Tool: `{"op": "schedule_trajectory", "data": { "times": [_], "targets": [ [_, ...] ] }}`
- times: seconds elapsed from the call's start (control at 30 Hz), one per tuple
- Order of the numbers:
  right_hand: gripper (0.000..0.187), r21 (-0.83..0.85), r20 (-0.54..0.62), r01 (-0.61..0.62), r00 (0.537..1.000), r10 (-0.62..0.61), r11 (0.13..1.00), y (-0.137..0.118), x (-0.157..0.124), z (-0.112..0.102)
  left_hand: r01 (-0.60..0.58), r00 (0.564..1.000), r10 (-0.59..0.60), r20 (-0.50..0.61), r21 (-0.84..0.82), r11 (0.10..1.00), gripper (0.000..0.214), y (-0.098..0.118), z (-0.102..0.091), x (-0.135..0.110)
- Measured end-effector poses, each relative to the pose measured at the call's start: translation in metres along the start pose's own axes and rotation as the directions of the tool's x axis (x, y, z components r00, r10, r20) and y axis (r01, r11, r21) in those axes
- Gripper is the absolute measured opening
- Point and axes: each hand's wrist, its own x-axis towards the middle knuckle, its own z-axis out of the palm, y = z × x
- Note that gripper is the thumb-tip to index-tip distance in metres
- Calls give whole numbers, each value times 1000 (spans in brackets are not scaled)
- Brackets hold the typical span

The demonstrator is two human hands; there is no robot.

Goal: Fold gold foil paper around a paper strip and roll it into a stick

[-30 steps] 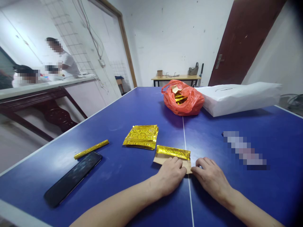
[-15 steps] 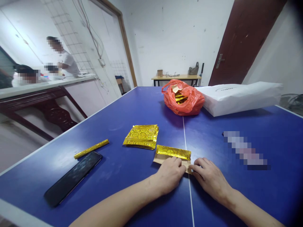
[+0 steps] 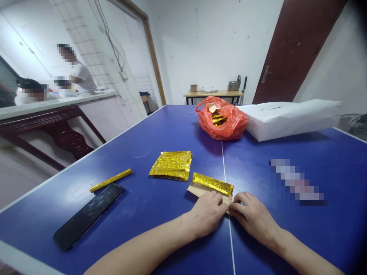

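My left hand (image 3: pixel 208 214) and my right hand (image 3: pixel 252 218) grip the near edge of a tan paper sheet (image 3: pixel 202 192), their fingertips almost meeting. A strip of gold foil (image 3: pixel 212 184) lies along the sheet's far side. Left of it sits a stack of embossed gold foil sheets (image 3: pixel 171 166), apart from both hands. Farther left lie a thin gold foil roll (image 3: pixel 111 180) and a black smartphone (image 3: pixel 88 216), nearly touching. All of this rests on a blue table tennis table (image 3: pixel 137 160).
A red plastic bag (image 3: pixel 222 122) holding gold foil items and a white bag (image 3: pixel 289 119) stand at the table's far end. A pixelated object (image 3: pixel 296 181) lies at right. Two people (image 3: pixel 77 72) work behind a window at left. A wooden desk (image 3: pixel 213 93) stands by the back wall.
The tan paper and gold strip have shifted slightly right and turned a little clockwise. My hands have moved closer together along the paper's near edge.
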Motion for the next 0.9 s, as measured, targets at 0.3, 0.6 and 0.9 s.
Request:
{"op": "schedule_trajectory", "data": {
  "times": [0.3, 0.6, 0.9],
  "targets": [
    [24, -12, -10, -3, 1000, 2, 1000, 5, -1, 0, -44, 999, 43, -23, -31, 999, 13, 0, 3, -2],
    [24, -95, 2, -32, 999, 33, 995, 6, 0, 1, -50, 998, 49, -49, -18, 999, 16, 1, 6, -1],
    [26, -103, -160, -151, 978, 133, 983, 8, -1, -1, -50, 996, 51, -77, 9, 999, 12, 1, 5, 0]
  ]
}}
